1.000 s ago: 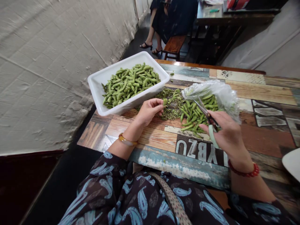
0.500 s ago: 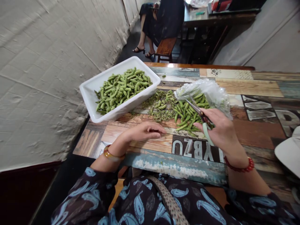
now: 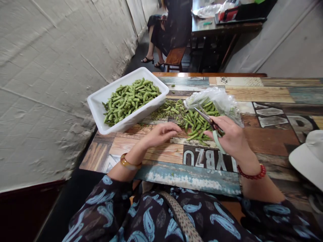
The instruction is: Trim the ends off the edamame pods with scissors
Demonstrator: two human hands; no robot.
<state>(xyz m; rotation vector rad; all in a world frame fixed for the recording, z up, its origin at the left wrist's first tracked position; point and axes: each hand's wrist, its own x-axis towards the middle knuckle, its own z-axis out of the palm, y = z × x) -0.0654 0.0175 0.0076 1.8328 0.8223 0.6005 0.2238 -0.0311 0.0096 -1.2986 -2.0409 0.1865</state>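
My right hand [image 3: 229,134] grips a pair of scissors [image 3: 206,117] with pale green handles, the blades slightly apart and pointing up and left over a heap of green soybean pods [image 3: 193,123]. A clear plastic bag [image 3: 224,101] partly covers that heap. My left hand [image 3: 163,133] hovers or rests just left of the heap, thumb and fingers stretched out and apart, with nothing visible in it. Between the heap and the tub lie stem trimmings with a few pods [image 3: 174,110]. A white plastic tub [image 3: 136,119] holds many more soybean pods [image 3: 131,101].
Everything stands on a patchwork wood-pattern table [image 3: 161,151]. A white cap [image 3: 308,156] lies at the right edge. The pale wall [image 3: 45,84] rises close on the left. Beyond the table, a person [image 3: 174,27] sits on a wooden stool [image 3: 175,56] beside another table.
My left hand has moved a little forward and right, nearer the pod heap. My right hand still holds the scissors over the heap. The camera view has shifted slightly.
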